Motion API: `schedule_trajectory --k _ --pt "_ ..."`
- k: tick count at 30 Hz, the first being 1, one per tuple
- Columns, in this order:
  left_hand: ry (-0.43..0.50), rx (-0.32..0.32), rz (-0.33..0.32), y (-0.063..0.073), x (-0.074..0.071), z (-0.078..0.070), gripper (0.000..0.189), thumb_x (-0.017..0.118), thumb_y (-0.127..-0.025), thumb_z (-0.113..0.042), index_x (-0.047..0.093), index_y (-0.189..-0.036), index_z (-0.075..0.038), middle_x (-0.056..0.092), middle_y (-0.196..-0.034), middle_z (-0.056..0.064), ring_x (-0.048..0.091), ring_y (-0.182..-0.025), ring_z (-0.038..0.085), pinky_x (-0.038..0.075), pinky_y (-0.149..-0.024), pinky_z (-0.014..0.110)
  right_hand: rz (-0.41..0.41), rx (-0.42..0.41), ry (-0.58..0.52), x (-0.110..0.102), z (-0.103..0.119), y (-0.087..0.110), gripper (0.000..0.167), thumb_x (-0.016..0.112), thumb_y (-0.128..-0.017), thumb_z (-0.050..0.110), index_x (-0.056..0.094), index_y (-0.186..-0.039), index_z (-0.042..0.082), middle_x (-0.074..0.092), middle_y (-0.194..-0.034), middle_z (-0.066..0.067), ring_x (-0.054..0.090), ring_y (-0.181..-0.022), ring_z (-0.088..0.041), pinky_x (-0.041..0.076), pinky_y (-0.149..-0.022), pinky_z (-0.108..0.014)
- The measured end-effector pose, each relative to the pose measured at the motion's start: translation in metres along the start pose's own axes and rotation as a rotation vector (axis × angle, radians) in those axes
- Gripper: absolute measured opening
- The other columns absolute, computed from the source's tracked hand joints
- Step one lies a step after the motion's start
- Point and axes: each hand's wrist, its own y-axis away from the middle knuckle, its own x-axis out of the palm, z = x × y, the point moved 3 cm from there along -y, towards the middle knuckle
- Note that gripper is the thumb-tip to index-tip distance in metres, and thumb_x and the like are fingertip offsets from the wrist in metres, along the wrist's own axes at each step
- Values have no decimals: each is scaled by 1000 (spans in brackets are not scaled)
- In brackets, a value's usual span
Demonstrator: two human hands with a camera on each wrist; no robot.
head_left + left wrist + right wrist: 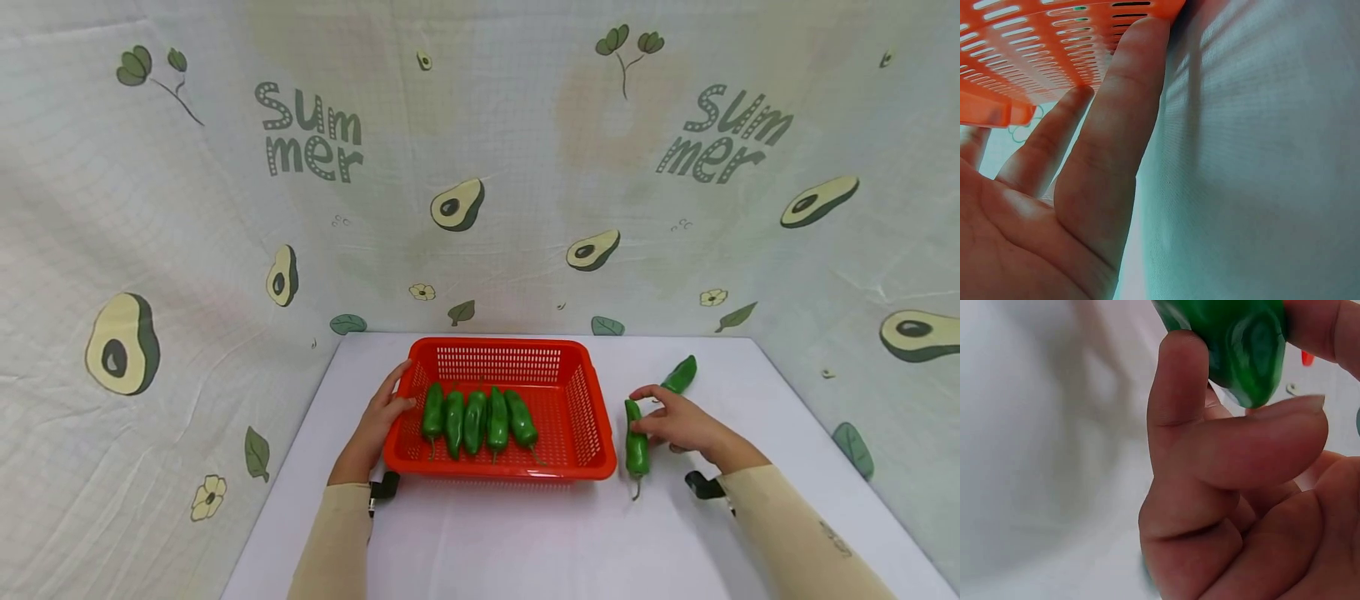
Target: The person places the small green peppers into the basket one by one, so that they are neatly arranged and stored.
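Note:
My left hand [380, 419] is at the left end of a red plastic basket [498, 472]. In the left wrist view its nearly straight fingers [1113, 119] touch the slotted outer wall. Several green peppers [454, 421] lie side by side inside the basket, stems toward me. To the right of the basket, my right hand [686, 425] pinches a green pepper [637, 446] by its upper part, its stem pointing toward me. The right wrist view shows that pepper's rounded tip [1250, 359] between the fingers.
Another green pepper [681, 375] lies on the white tabletop [525, 542] beyond my right hand. A cloth printed with avocados [458, 205] and lettering rises behind the table and along both sides. Each wrist carries a small black device [703, 485].

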Motion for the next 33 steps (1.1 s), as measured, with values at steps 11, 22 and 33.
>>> schedule_trajectory --k 11,22,33 --pt "-11 -3 -11 2 0 -2 70 56 -101 -19 37 -160 -51 49 -156 11 62 -129 37 61 -91 48 -13 -10 80 -36 34 -7 65 69 -100 31 43 -155 8 73 -113 -12 74 -90 -26 42 -52 -28" --pt "-22 -6 -7 1 -1 -1 70 57 -101 -20 37 -160 -52 51 -155 13 63 -127 38 61 -90 47 -56 17 73 -59 60 -19 63 63 -102 32 41 -157 12 66 -125 -21 73 -85 -28 43 -52 -28" --pt "-14 4 0 0 0 -1 70 56 -101 -19 36 -162 -47 49 -156 17 62 -128 40 61 -91 47 -101 -95 -28 -53 96 -35 60 61 -103 31 41 -158 17 71 -120 -19 76 -86 -29 44 -50 -27"
